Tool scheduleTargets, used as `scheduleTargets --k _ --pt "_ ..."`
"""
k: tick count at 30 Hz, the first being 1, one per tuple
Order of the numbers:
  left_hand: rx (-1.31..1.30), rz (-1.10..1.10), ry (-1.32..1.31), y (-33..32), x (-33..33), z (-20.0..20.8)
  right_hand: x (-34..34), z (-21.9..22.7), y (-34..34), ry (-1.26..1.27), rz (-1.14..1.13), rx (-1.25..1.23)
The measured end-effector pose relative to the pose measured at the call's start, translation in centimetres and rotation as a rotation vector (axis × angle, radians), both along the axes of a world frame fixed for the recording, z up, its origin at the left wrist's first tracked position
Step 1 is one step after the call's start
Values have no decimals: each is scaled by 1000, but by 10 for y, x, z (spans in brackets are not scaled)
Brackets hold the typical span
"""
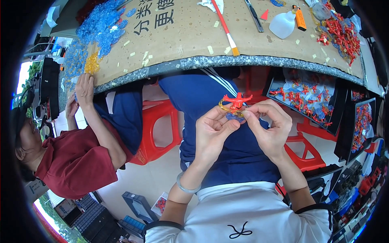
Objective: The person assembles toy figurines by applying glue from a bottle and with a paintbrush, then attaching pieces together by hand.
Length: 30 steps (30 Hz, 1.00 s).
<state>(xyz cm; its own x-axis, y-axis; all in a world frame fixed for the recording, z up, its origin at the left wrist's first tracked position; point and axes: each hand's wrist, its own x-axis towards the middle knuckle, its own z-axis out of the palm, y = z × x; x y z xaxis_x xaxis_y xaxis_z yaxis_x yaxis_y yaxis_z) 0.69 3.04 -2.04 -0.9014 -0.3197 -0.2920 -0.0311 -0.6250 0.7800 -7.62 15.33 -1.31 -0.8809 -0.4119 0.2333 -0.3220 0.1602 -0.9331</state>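
Above my lap I hold a small toy figure (237, 102) between both hands. Its body is red with arms spread wide, a clear yellow curved piece (222, 106) loops round its left side, and a clear blue part (235, 116) sits at the bottom. My left hand (214, 131) pinches it from the left, fingers closed near the yellow and blue parts. From the right, my right hand (269, 125) grips the lower part between thumb and forefinger. The fingertips hide some of how the pieces join.
A brown-covered table (170, 44) has a blue pile (101, 26), a yellow pile (92, 62), a brush (227, 32), a cutter (255, 18), a white bottle (283, 25) and red figures (342, 36). A tray (304, 97) stands right. Left, a co-worker (81, 162) reaches to the table.
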Motion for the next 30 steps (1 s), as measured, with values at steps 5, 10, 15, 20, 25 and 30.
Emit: scheduleTargets --k 5,10,15,20,25,30 --pt "-72 29 -21 -1 3 -1 0 -2 -1 -6 10 -7" --pt "-119 78 6 0 4 1 2 -1 -4 -11 25 -16" --pt "-205 130 9 1 8 5 2 -1 -5 -35 57 26" --pt "-311 175 31 0 11 6 4 1 -10 -44 79 25" --pt "-451 182 55 -3 13 5 6 2 -13 -44 75 16" --pt "-239 186 33 -9 13 8 0 5 -16 25 102 31"
